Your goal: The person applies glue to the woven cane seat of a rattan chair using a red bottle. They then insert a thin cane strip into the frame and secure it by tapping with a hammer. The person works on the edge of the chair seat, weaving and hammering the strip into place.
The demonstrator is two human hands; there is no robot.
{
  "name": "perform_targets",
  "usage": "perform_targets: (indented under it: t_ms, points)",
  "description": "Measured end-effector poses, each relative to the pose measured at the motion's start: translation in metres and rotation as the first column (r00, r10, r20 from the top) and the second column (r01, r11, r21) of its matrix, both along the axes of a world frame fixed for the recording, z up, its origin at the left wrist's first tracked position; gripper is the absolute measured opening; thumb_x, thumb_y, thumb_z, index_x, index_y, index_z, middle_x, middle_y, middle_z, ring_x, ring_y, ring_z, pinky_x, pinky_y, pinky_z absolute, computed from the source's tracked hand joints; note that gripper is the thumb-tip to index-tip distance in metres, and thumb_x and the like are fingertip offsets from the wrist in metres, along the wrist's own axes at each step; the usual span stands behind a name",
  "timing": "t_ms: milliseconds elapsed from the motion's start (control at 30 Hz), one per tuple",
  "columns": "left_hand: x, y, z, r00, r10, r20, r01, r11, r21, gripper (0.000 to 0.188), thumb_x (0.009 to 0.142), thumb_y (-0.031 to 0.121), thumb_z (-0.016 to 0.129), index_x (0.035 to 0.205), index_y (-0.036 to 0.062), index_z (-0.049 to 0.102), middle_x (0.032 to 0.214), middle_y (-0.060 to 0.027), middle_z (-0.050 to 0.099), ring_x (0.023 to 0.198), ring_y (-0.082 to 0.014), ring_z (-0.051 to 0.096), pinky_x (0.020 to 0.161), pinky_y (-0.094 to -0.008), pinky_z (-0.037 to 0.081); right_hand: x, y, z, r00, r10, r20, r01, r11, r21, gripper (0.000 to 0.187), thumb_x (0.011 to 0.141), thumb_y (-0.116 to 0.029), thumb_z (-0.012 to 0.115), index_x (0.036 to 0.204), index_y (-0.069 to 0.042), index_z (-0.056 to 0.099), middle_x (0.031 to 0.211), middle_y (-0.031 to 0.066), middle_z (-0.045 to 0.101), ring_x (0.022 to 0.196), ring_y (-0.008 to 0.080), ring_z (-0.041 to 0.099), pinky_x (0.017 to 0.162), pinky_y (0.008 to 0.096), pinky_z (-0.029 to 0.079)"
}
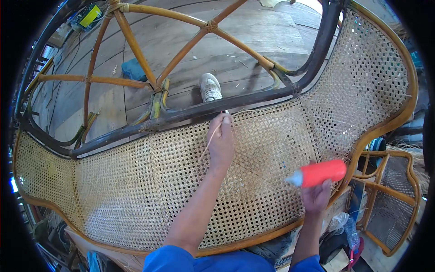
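Observation:
My left hand (220, 143) is closed over the far edge of a woven cane panel (113, 190), beside a dark frame pole (235, 102). A thin pale cane strand (205, 152) runs from its pinched fingers down across the weave. Something small at the fingertips is too hidden to name. Over the panel's right part, my right hand (316, 196) grips a red squeeze bottle (324, 172) with a pale nozzle. The bottle lies sideways in the hand, its nozzle pointing left.
Crossed rattan poles (181, 54) stand beyond the panel. A shoe (210, 87) shows below the dark pole, and a blue object (134, 69) lies on the wooden floor (167, 43). A smaller rattan piece with woven panels (393, 199) stands at right, near crumpled clear plastic (351, 232).

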State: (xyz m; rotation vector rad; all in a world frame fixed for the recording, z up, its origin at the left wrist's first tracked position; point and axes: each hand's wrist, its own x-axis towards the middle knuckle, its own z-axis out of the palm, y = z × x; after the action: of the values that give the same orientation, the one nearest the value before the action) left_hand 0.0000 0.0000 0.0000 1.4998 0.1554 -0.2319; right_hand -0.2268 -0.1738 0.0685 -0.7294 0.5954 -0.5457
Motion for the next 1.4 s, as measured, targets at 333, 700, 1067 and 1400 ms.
perform_targets:
  t_ms: [333, 700, 1067, 1400]
  points:
    - [-0.043, -0.002, 0.027, 0.955, -0.226, 0.190, 0.206, 0.971, 0.121, 0.022, 0.095, 0.013, 0.048, 0.111, 0.0018, 0.060, 0.104, -0.0104, 0.065, 0.095, -0.0168, 0.061, 0.088, -0.0288, 0.047, 0.111, -0.044, 0.017, 0.997, 0.054, 0.052, -0.042, 0.977, -0.210, 0.045, 0.088, -0.027, 0.063, 0.126, -0.009, 0.047, 0.119, 0.0097, 0.058, 0.107, 0.0258, 0.059, 0.081, 0.0399, 0.055]
    - [-0.065, -0.017, 0.017, 0.633, -0.684, 0.364, 0.347, 0.670, 0.656, 0.030, 0.088, 0.016, 0.055, 0.116, 0.0044, 0.057, 0.114, -0.0119, 0.062, 0.114, -0.0295, 0.053, 0.100, -0.0424, 0.038, 0.196, -0.045, 0.004, 0.982, 0.115, -0.149, -0.173, 0.862, -0.477, 0.037, 0.083, -0.020, 0.071, 0.112, -0.008, 0.051, 0.102, 0.0068, 0.062, 0.086, 0.0179, 0.064, 0.067, 0.0326, 0.054]
    - [-0.061, -0.014, 0.024, 0.462, -0.864, 0.200, 0.504, 0.441, 0.743, 0.043, 0.085, 0.021, 0.052, 0.127, 0.0078, 0.052, 0.135, -0.0077, 0.048, 0.132, -0.0314, 0.035, 0.108, -0.0515, 0.027, 0.232, -0.034, -0.024, 0.890, 0.252, -0.380, -0.427, 0.750, -0.505, 0.038, 0.083, -0.023, 0.071, 0.113, -0.007, 0.054, 0.098, 0.0054, 0.064, 0.082, 0.0159, 0.064, 0.065, 0.0310, 0.053]
    - [-0.063, -0.016, 0.017, 0.488, -0.839, 0.242, 0.469, 0.485, 0.738, 0.037, 0.090, 0.027, 0.049, 0.122, 0.0102, 0.056, 0.131, -0.0052, 0.052, 0.131, -0.0299, 0.036, 0.106, -0.0509, 0.028, 0.245, -0.028, -0.026, 0.868, 0.252, -0.427, -0.468, 0.701, -0.538, 0.032, 0.080, -0.020, 0.074, 0.103, -0.005, 0.058, 0.088, 0.0039, 0.065, 0.071, 0.0101, 0.061, 0.054, 0.0227, 0.047]
